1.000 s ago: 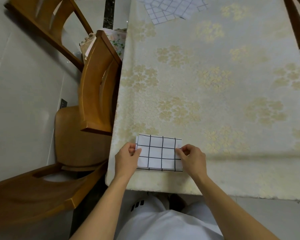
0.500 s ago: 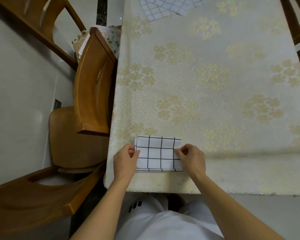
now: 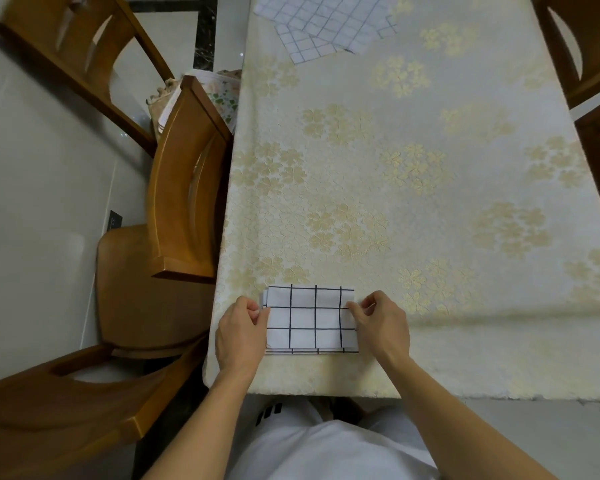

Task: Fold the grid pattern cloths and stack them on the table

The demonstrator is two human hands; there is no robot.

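A folded white cloth with a black grid (image 3: 310, 318) lies flat near the front edge of the table (image 3: 430, 202), with another folded layer peeking out beneath it. My left hand (image 3: 241, 332) pinches its left edge. My right hand (image 3: 381, 322) pinches its right edge. At the table's far end lie unfolded grid cloths (image 3: 326, 24) in an overlapping heap, their far parts cut off by the frame.
The table wears a cream tablecloth with gold flower print. Wooden chairs stand along the left side (image 3: 184, 188), at the near left (image 3: 49, 417) and along the right edge (image 3: 586, 53). A floral cushion (image 3: 219, 98) rests behind the left chair.
Both hands stay pinching the folded cloth's sides, which has barely shifted. My view has tilted so more of the far cloth pile shows.
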